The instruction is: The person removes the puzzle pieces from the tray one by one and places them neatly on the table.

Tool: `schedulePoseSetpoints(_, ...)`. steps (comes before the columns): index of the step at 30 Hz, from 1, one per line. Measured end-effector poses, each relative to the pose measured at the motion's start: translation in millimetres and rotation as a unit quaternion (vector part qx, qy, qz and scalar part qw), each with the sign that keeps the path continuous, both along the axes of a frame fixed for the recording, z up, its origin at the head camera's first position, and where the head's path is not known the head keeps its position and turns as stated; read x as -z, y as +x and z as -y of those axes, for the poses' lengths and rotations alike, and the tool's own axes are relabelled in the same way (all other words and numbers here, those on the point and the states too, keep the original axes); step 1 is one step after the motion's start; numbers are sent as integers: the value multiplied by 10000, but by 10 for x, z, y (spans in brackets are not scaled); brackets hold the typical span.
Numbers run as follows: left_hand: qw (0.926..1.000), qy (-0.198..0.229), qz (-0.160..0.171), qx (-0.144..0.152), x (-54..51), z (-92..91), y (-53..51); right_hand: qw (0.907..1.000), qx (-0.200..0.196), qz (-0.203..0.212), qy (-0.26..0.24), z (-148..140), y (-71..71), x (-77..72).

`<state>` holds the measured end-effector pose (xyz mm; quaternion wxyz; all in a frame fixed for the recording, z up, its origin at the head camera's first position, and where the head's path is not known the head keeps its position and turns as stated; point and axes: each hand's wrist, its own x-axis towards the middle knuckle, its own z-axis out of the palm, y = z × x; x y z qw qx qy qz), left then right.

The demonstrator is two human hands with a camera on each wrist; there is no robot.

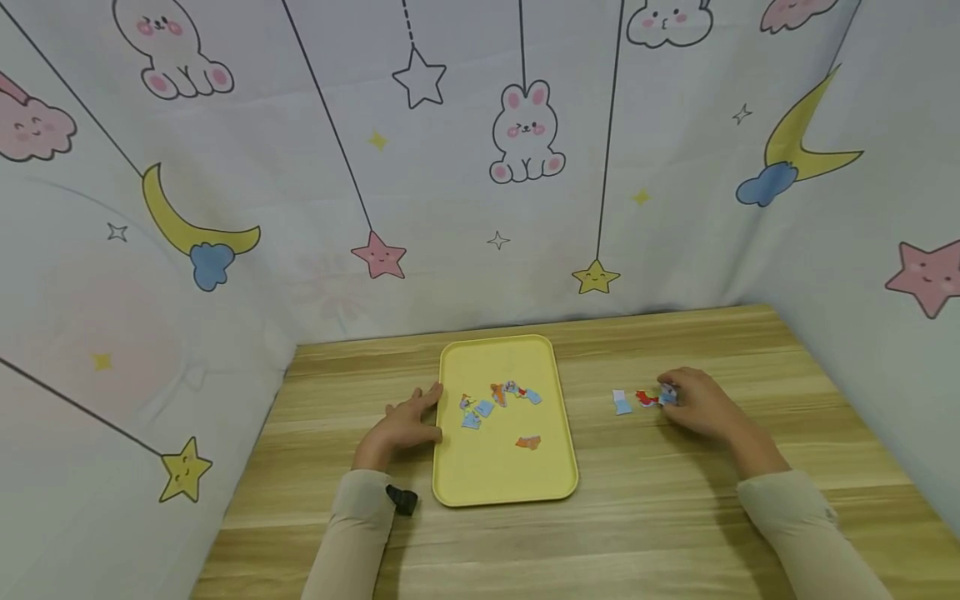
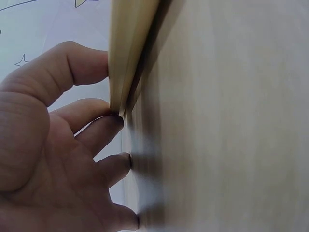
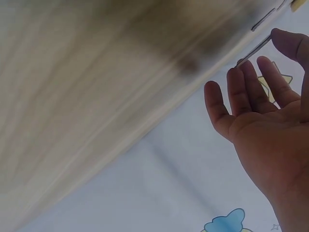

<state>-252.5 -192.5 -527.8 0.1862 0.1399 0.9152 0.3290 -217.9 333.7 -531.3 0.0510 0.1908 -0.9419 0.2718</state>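
My left hand (image 1: 405, 423) rests at the left side of a yellow tray (image 1: 502, 483); in the left wrist view its thumb and fingertips touch the tray's outer wall (image 2: 126, 53). Right of the tray, my right hand (image 1: 699, 402) pinches a thin puzzle piece (image 1: 667, 395) by its edges, between thumb and fingertips. Just left of that piece lies a red puzzle piece (image 1: 647, 398), and farther left a white and light-blue one (image 1: 622, 402). Several colourful pieces lie in the tray, among them an orange one (image 1: 528, 442) and a light-blue one (image 1: 484, 408).
The wooden table (image 1: 637, 533) ends at a white cloth wall (image 1: 465, 192) printed with stars, moons and bunnies, which also rises on the left and right. A small black object (image 1: 402, 500) sits by the left wrist.
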Motion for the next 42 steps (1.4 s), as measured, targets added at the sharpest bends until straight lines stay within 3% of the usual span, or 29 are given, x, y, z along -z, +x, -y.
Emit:
schedulePoseSetpoints(18,10000,14,71,46,27,1,-8,9994,-63,337,73,-44,21,63)
schedulePoseSetpoints(42,9999,49,134,38,10,14,-10,9997,-81,210,-52,38,14,48)
